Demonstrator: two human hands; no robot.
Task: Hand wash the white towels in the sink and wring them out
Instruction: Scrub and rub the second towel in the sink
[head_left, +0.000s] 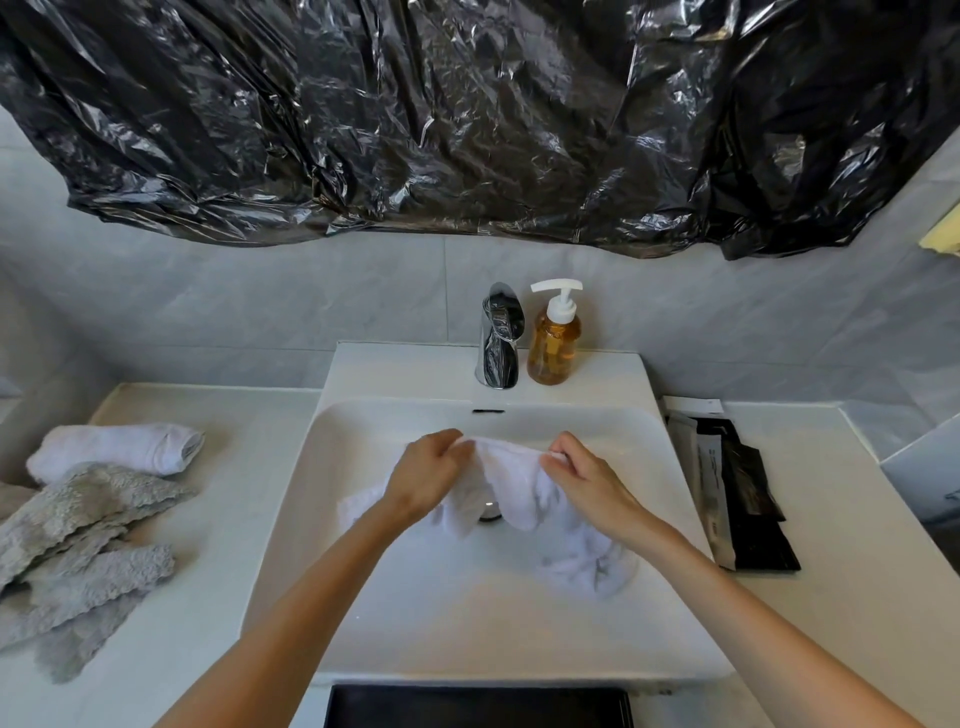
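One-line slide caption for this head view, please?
Both hands, left hand and right hand, hold a white towel stretched over the sink, faucet dry.

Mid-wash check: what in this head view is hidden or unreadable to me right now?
- Sink drain: mostly covered by the white towel that the left hand and right hand hold up.
- Second white towel: bunched, shape unclear.
- Wall above the faucet: hidden by black plastic sheeting.
- Dark packets: print too small to read.
- Grey cloths: cut off by the left edge.
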